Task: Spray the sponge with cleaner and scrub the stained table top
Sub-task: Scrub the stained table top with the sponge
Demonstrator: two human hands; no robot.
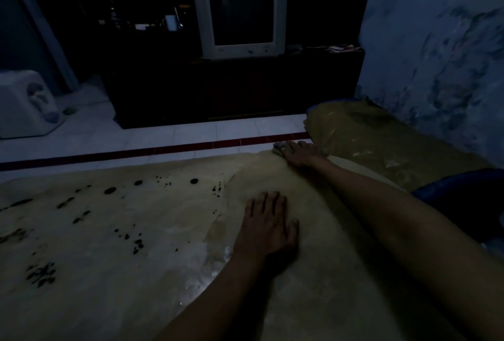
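While flat left hand (fingers spread) on table top, sponge under right hand fingers.

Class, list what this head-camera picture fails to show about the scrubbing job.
1. Sponge: mostly covered by the right hand; its shape and that hand's grip are unclear.
2. Cleaner bottle: nowhere in the head view.
3. Table top: cut off by the left and bottom edges.
4. Shelf items beside the television: too dark to identify.
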